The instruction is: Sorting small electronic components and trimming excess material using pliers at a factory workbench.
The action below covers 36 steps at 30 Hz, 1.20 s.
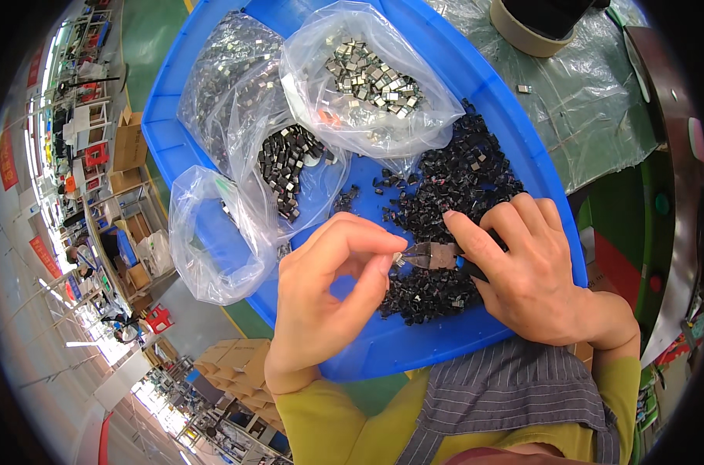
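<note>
The left hand (329, 283) pinches a small part (399, 260) between thumb and forefinger, over the near half of the blue tray (383, 350). The right hand (526, 267) is wrapped around the pliers (433, 256), whose narrow tips point left and meet the part or lie just beside it; whether they bite on it, I cannot tell. Beneath and beyond the pliers spreads a broad heap of black scraps (464, 182). At the tray's far side, an open clear bag (428, 58) holds many silver parts (371, 81); to its left, black-sided parts (282, 167) lie in more clear plastic. A further bag (188, 248) gapes at the left edge, its contents mostly hidden by glare and folds. Judging by these piles, the work looks well under way: the silver parts seem to be the finished ones and the scraps what came off, while the black-sided parts seem to be left to do. The 1 part at the pliers looks unfinished, being held at the tips, though its exact condition is too small to make out.
</note>
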{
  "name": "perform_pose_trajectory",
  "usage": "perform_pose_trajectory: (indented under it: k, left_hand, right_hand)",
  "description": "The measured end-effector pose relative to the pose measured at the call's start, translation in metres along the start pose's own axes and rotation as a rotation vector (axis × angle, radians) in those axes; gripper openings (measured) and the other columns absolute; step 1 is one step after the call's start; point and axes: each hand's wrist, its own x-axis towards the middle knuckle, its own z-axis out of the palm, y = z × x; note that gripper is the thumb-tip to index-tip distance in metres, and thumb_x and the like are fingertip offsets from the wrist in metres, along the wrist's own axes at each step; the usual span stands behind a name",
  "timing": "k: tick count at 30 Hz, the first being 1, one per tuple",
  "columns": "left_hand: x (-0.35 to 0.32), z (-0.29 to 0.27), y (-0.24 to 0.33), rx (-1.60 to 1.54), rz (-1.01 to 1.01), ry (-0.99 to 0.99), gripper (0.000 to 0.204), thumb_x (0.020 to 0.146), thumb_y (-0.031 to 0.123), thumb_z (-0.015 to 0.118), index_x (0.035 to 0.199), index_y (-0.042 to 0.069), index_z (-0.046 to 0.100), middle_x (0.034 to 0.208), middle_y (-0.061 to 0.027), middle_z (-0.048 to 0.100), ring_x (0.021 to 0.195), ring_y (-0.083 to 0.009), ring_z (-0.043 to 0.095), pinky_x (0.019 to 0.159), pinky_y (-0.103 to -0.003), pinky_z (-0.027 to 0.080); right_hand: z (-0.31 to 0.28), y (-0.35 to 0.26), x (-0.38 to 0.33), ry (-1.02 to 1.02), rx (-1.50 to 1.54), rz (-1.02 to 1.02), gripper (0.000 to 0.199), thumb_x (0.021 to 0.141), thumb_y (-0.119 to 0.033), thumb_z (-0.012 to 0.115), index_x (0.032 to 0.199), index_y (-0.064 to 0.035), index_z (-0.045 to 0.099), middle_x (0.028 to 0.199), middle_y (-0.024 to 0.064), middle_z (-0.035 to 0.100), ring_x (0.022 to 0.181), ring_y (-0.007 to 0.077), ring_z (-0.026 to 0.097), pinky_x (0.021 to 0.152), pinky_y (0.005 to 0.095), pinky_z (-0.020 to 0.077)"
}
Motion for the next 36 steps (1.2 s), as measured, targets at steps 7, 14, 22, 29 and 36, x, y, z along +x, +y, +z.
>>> perform_pose_trajectory:
  k: [7, 14, 22, 29, 36]
  left_hand:
    - [0.001, 0.001, -0.001, -0.094, -0.011, -0.017, 0.016, 0.089, -0.01, 0.058, 0.102, -0.005, 0.065, 0.099, -0.0103, 0.062, 0.079, -0.0108, 0.063, 0.065, -0.023, 0.055]
    - [0.001, 0.001, -0.002, -0.141, -0.01, -0.021, 0.016, 0.09, -0.011, 0.056, 0.103, -0.006, 0.064, 0.1, -0.0109, 0.061, 0.077, -0.0101, 0.062, 0.064, -0.023, 0.055]
    - [-0.001, 0.0, -0.005, -0.187, 0.108, -0.003, 0.017, 0.089, -0.012, 0.057, 0.102, -0.005, 0.064, 0.1, -0.0117, 0.061, 0.075, -0.0101, 0.062, 0.064, -0.022, 0.055]
    - [0.0, 0.001, -0.003, -0.145, 0.097, 0.01, 0.018, 0.088, -0.013, 0.058, 0.101, -0.004, 0.065, 0.1, -0.012, 0.062, 0.075, -0.0105, 0.063, 0.064, -0.022, 0.054]
    - [0.001, 0.004, -0.006, 0.042, 0.161, 0.018, 0.01, 0.088, -0.01, 0.06, 0.096, -0.006, 0.064, 0.098, -0.0151, 0.062, 0.067, -0.0108, 0.06, 0.058, -0.023, 0.05]
  right_hand:
    - [0.004, 0.0, 0.0, 0.072, 0.001, 0.009, 0.04, 0.07, -0.008, 0.066, 0.111, -0.008, 0.065, 0.08, 0.004, 0.046, 0.075, 0.0218, 0.048, 0.067, 0.0363, 0.0346]
    - [0.0, 0.001, 0.0, 0.03, 0.017, 0.001, 0.039, 0.07, -0.008, 0.066, 0.109, -0.0079, 0.065, 0.078, 0.0042, 0.044, 0.074, 0.0218, 0.048, 0.065, 0.036, 0.0339]
    - [-0.008, 0.001, 0.001, -0.086, 0.359, 0.098, 0.048, 0.067, -0.006, 0.077, 0.113, -0.0075, 0.062, 0.08, 0.0064, 0.047, 0.077, 0.0259, 0.052, 0.067, 0.039, 0.0382]
    - [-0.011, 0.002, 0.003, -0.087, 0.249, 0.066, 0.055, 0.063, -0.008, 0.081, 0.114, -0.0082, 0.062, 0.085, 0.0065, 0.048, 0.08, 0.026, 0.052, 0.068, 0.0391, 0.038]
    - [-0.012, 0.003, 0.004, -0.078, 0.207, 0.049, 0.06, 0.061, -0.003, 0.08, 0.118, -0.0068, 0.062, 0.087, 0.0063, 0.054, 0.08, 0.0268, 0.052, 0.069, 0.0393, 0.0369]
